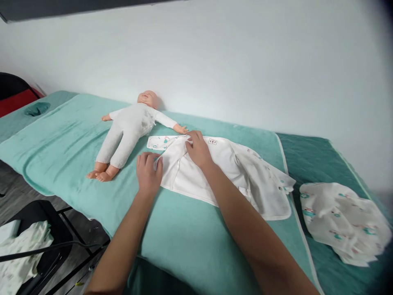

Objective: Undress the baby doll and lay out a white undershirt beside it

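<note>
A white baby shirt [202,180] with small printed figures lies spread open, inside up, on the bed. My left hand [149,172] is at the shirt's left edge, thumb and fingers curled about the cloth there. Over the upper part, near the neckline, my right hand [199,149] pinches a fold of the same shirt between thumb and fingers. Just beyond it lies a baby doll [132,123] on its back, in a white cloth body, one arm stretched toward the shirt. The fingertips of both hands are partly hidden.
A teal sheet [76,135] covers the bed, which stands against a white wall [233,61]. Another printed white cloth [344,221] lies bunched at the right. At lower left, a black chair [46,217] holds folded cloth [33,246]. The bed has a face hole [37,109].
</note>
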The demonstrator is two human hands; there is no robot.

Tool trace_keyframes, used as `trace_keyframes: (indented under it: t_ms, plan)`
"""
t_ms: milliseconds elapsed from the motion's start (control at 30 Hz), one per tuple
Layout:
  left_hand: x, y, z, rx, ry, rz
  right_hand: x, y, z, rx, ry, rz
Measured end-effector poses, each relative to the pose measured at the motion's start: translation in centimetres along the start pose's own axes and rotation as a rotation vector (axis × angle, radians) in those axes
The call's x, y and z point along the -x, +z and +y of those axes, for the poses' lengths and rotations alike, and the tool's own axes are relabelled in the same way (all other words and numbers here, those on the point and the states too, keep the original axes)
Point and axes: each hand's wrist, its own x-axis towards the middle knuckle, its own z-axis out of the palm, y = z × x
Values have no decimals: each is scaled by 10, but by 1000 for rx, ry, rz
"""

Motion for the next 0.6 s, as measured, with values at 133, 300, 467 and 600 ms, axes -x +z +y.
trace_keyframes:
  t_ms: [133,300,467,600]
  plan:
    - [25,-24,15,68,334,-313,23,-3,-11,187,46,-34]
    - [37,-38,27,-27,453,-578,73,-16,-39,378,39,-180]
    - [34,-35,28,-114,419,-543,133,-59,-61,437,-67,-273]
    - [35,-34,25,-96,407,-515,178,-108,-58,541,17,-206]
